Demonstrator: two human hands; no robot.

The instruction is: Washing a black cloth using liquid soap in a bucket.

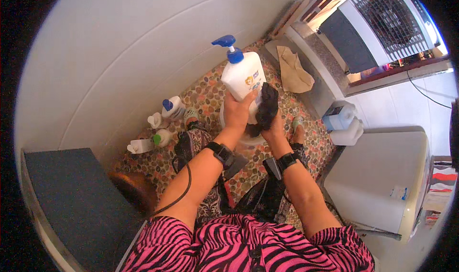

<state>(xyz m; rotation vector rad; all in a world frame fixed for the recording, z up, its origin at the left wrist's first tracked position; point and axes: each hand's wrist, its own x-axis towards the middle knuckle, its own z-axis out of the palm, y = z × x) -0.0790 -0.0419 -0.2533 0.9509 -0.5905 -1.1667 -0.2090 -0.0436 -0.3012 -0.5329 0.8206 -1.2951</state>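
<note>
My left hand (236,110) is wrapped around the lower part of a white plastic pump bottle (242,76) with a blue pump head (229,46). The bottle is tilted a little to the left and its front bears printing. In my right hand (274,127) is a bunched black cloth (268,107), pressed to the right side of the bottle; the cloth hides most of those fingers. Behind and below both hands, a white round container (251,140) shows only in part.
Several white bottles stand along the left wall, among them one with a blue top (174,108) and one with a green cap (163,138). A brown paper piece (294,71) lies by the step. Jugs (339,116) and a white appliance (376,178) are at right, a dark-topped surface (79,186) at left.
</note>
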